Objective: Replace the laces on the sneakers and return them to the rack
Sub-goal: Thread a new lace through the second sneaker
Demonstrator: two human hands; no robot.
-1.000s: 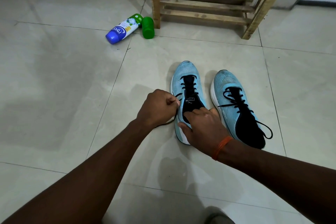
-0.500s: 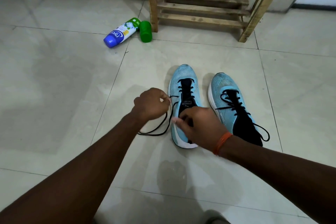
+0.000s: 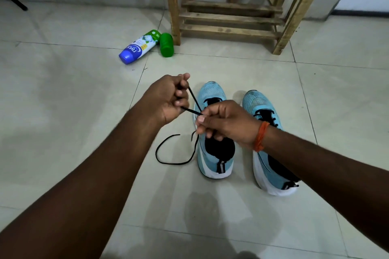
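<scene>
The left hand (image 3: 166, 99) and right hand (image 3: 227, 122) have been raised since earlier; 1 lace (image 3: 168, 162) is pinched by both above the left sneaker (image 3: 212, 92), 1 of 2, at 6 o'clock from 1 rack (image 3: 231, 17).

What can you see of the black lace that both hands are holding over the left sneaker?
The black lace is a thin cord, fabric by the look of it. Two short strands run taut between the left hand and the right hand, which both pinch it above the left sneaker. Below the right hand it drops beside the shoe and trails in a loose curve on the tiled floor, ending in a free tip. How far it is threaded through the eyelets is hidden by the hand.
</scene>
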